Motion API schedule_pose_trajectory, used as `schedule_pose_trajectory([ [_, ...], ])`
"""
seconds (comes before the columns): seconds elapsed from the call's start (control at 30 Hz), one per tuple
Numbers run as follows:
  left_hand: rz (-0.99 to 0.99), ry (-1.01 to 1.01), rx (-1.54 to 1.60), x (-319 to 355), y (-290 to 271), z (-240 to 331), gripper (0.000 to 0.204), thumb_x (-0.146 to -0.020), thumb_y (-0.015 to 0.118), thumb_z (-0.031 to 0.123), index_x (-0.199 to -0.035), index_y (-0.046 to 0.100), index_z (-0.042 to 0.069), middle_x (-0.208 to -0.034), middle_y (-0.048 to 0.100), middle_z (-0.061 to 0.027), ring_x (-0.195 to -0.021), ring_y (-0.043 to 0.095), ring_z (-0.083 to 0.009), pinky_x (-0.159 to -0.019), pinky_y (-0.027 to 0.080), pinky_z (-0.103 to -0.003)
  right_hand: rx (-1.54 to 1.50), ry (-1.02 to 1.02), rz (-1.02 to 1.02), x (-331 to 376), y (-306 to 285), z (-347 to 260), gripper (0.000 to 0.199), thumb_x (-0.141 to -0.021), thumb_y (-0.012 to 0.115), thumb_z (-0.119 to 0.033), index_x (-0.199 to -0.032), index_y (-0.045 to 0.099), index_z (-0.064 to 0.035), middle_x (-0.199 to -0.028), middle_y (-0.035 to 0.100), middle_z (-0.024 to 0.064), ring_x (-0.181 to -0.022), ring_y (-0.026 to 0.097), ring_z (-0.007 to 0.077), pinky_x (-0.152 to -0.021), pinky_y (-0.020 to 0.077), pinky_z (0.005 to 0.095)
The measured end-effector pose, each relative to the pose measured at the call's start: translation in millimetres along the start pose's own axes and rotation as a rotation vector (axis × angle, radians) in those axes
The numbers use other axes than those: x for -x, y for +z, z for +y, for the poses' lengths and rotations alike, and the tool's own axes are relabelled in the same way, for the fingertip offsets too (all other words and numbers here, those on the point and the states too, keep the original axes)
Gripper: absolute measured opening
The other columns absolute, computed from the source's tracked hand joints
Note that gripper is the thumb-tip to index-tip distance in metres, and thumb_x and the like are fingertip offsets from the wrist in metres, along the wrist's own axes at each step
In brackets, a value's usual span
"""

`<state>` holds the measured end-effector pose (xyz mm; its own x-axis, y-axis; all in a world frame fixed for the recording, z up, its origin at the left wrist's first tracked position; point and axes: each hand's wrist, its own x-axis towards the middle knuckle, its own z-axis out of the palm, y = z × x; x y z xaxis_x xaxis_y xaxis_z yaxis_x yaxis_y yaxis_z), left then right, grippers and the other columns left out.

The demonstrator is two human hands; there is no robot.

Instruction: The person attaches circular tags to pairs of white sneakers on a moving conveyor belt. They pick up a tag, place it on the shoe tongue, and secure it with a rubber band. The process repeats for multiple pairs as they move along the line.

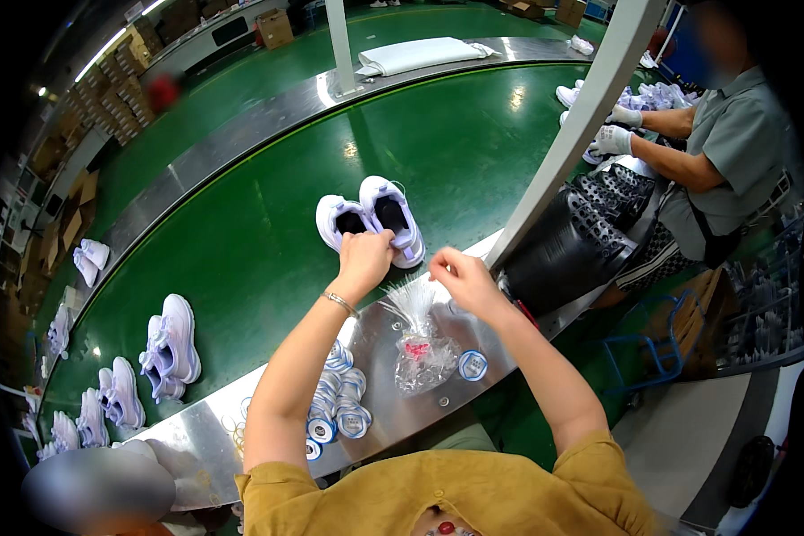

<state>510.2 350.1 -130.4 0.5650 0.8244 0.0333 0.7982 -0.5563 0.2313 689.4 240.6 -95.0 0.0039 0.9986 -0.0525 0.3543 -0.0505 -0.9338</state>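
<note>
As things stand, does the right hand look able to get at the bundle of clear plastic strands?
Probably yes: the right hand hovers close by, just right of the clear plastic strands, with nothing visible between. The left hand is up at the white shoes, apparently out of the way.

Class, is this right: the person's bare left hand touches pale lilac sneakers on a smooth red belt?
The colour red is wrong: the head view shows a smooth green belt. The bare left hand does touch the pale lilac sneakers.

A shoe factory; a green conveyor belt (263, 259) carries pale sneakers (410, 236); a gloved co-worker (732, 147) sits alongside; cartons (112, 109) are stacked beyond.
</note>
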Motion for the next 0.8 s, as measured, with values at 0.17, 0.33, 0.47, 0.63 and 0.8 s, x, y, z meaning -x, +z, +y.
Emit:
schedule_pose_trajectory([
  [0.17,0.132,0.086,-0.001,19.9,-5.1,-10.3,0.040,-0.075,0.054,0.007,-0.114,0.062,0.016,-0.074,0.066,-0.0092,-0.076,0.064,-0.0246,-0.072,0.039,-0.040,0.254,-0.184,-0.026,-63.4,22.5,38.3,0.013,-0.085,0.060,-0.013,-0.090,0.061,-0.0007,-0.076,0.065,0.0081,-0.066,0.059,0.0156,-0.061,0.0461,0.0305],
  [0.33,0.500,0.164,-0.124,41.2,-18.2,-1.8,0.035,-0.075,0.063,0.008,-0.110,0.062,0.011,-0.081,0.060,-0.0103,-0.081,0.058,-0.0277,-0.075,0.040,-0.041,0.318,-0.056,-0.049,-64.3,7.6,19.8,0.014,-0.084,0.060,-0.013,-0.090,0.062,-0.0004,-0.079,0.067,0.0107,-0.073,0.063,0.0189,-0.066,0.0482,0.0320],
  [0.47,0.299,0.180,0.080,60.1,-16.1,29.6,0.024,-0.075,0.067,0.011,-0.098,0.063,0.008,-0.087,0.057,-0.0104,-0.088,0.056,-0.0279,-0.072,0.045,-0.039,0.167,0.023,0.017,-32.8,-24.4,3.4,0.012,-0.088,0.056,-0.010,-0.089,0.060,0.0011,-0.076,0.066,0.0074,-0.070,0.059,0.0123,-0.062,0.0462,0.0276],
  [0.63,-0.095,0.122,0.261,99.8,22.4,76.6,0.041,-0.080,0.068,0.025,-0.114,0.058,0.006,-0.095,0.050,-0.0195,-0.086,0.055,-0.0357,-0.071,0.050,-0.041,0.013,0.024,0.119,3.8,-43.8,-29.4,0.013,-0.089,0.055,-0.010,-0.087,0.059,0.0019,-0.073,0.064,0.0057,-0.063,0.055,0.0076,-0.056,0.0423,0.0243],
  [0.8,-0.195,0.057,0.312,125.3,17.0,104.0,0.039,-0.082,0.066,0.027,-0.111,0.056,0.002,-0.097,0.049,-0.0206,-0.087,0.058,-0.0368,-0.067,0.053,-0.043,0.033,0.058,0.077,24.9,-44.7,-40.2,0.014,-0.089,0.056,-0.012,-0.087,0.058,0.0017,-0.070,0.064,0.0072,-0.061,0.057,0.0107,-0.056,0.0443,0.0271],
])
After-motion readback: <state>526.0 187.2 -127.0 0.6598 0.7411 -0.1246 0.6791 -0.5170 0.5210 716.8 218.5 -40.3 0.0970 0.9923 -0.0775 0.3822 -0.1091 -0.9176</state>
